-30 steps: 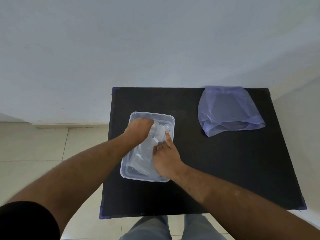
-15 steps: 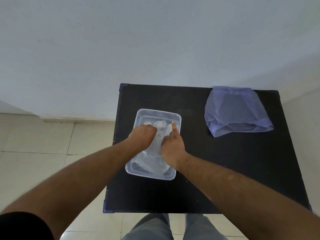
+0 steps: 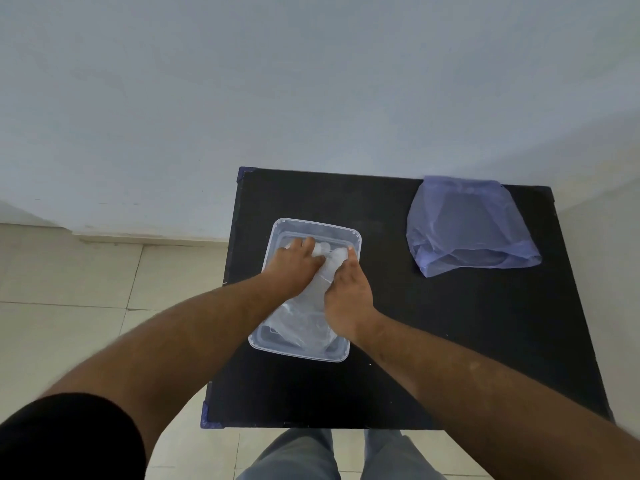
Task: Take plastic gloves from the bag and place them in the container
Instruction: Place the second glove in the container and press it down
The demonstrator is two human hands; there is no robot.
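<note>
A clear rectangular plastic container (image 3: 349, 234) sits on the left part of a black table (image 3: 450, 341). Clear plastic gloves (image 3: 304, 317) lie inside it. My left hand (image 3: 294, 268) and my right hand (image 3: 348, 296) are both down in the container, side by side, pressing on the gloves with fingers bent. Glove fingers (image 3: 332, 254) show between my two hands at the far end. A translucent purple bag (image 3: 467, 226) lies at the back right of the table, apart from both hands.
The table stands against a pale wall. Beige floor tiles (image 3: 69, 289) lie to the left. My grey trouser legs (image 3: 311, 455) show below the table's near edge. Blue corner guards (image 3: 242, 174) mark the table's left corners.
My right hand has slid forward along the gloves to lie next to the left hand. The camera has tilted, so the table sits lower and further right in view.
</note>
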